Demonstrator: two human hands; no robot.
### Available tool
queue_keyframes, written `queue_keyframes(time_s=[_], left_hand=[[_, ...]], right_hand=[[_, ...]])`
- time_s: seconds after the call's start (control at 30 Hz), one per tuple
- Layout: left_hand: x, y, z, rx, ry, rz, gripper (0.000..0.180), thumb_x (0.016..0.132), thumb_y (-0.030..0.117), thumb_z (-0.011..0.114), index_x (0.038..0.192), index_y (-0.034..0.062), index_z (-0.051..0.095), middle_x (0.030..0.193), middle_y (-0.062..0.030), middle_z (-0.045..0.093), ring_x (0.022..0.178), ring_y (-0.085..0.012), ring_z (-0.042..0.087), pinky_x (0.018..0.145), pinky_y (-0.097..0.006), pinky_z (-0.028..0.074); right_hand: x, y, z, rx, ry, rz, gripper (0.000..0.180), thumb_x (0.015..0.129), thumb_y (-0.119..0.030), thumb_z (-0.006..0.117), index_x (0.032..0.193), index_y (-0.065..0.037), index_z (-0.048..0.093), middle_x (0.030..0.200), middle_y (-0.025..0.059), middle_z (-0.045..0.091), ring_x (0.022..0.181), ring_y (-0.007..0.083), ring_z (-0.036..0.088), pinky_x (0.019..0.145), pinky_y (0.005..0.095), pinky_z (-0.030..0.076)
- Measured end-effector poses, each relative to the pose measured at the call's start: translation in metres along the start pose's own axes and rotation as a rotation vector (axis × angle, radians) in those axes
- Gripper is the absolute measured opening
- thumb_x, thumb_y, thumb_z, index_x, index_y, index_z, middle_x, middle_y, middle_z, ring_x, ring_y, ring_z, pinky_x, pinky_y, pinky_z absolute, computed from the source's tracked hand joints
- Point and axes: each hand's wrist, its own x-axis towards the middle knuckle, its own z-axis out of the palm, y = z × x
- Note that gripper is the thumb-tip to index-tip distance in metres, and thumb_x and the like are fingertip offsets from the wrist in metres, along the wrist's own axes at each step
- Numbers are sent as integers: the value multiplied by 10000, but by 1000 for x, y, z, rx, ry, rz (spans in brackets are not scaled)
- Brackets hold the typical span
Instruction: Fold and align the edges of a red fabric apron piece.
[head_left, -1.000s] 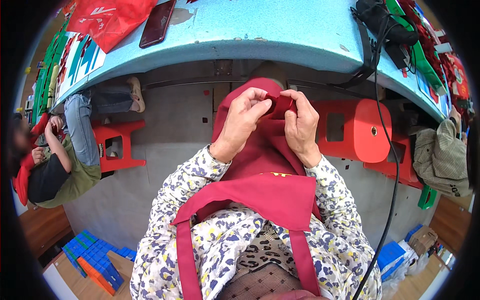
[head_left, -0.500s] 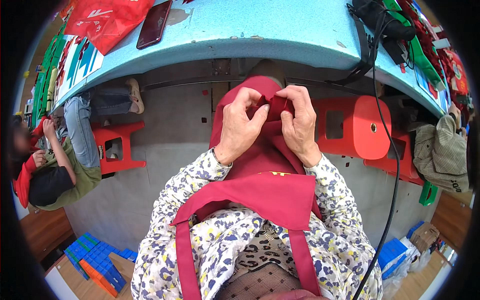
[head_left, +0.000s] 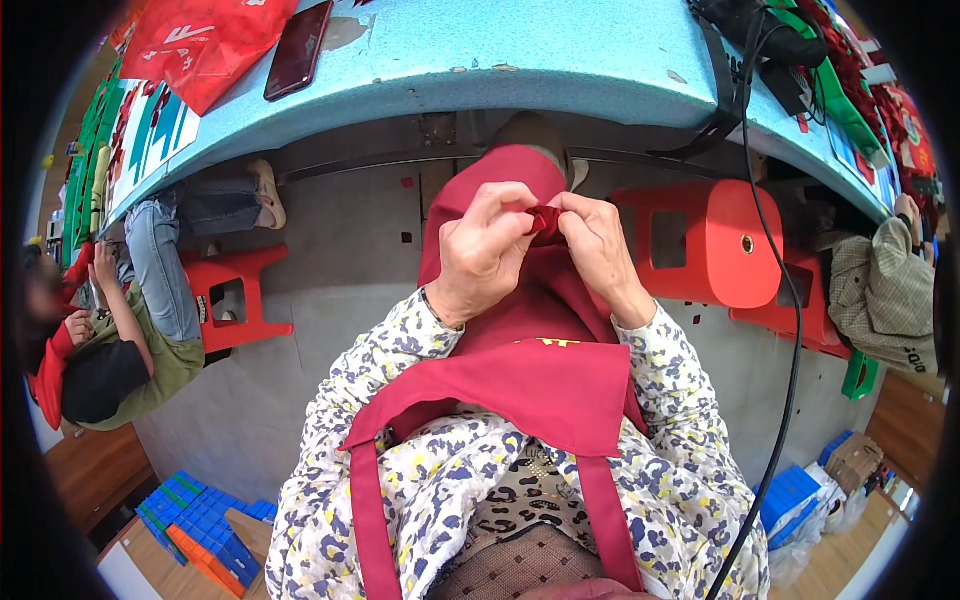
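Observation:
Over my lap, my left hand [head_left: 484,254] and my right hand [head_left: 597,246] meet with their fingertips close together. Both pinch a small dark red piece of ribbon-like fabric [head_left: 544,220], gathered or folded between thumbs and forefingers. Its exact shape is mostly hidden by my fingers. Below the hands lies the dark red apron [head_left: 500,385] that I wear, its bib folded down across my front. My sleeves are white with a dark and yellow spotted print.
Ahead runs a light blue table [head_left: 520,50] bearing a phone [head_left: 298,50], a red plastic bag [head_left: 205,45] and black straps and cables. A black cord [head_left: 797,330] hangs at my right. Red stools [head_left: 740,245] stand on both sides. People sit at far left and right.
Both hands have drawn closer together, and the fabric piece is now bunched smaller between the fingertips. The left fingers have curled in more. The view has shifted slightly.

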Motion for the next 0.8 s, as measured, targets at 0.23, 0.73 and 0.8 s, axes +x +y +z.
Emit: queue_keyframes(time_s=[0.23, 0.73, 0.8], left_hand=[[1, -6, 21, -474, 109, -317, 85, 857, -18, 603, 914, 7, 545, 841, -54, 591, 656, -116, 546, 610, -248, 459], [1, -5, 17, -953, -66, -955, 61, 891, 64, 587, 890, 45, 528, 791, 34, 544, 716, -20, 484, 626, -190, 410], [1, -4, 19, -818, -45, -845, 66, 887, 65, 587, 873, 56, 523, 775, 45, 540, 676, -12, 473, 577, -177, 391]], right_hand=[[-3, 15, 10, -74, 276, -400, 169, 784, 0, 486, 912, 29, 592, 824, 142, 590, 635, 243, 562, 586, 298, 436], [3, 22, 9, -72, 348, -339, 162, 790, 30, 511, 923, 20, 603, 768, 81, 578, 621, 125, 543, 566, 252, 431], [3, 22, 9, -24, 335, -310, 157, 797, 23, 515, 923, 19, 607, 754, 61, 578, 622, 93, 534, 566, 246, 429]])
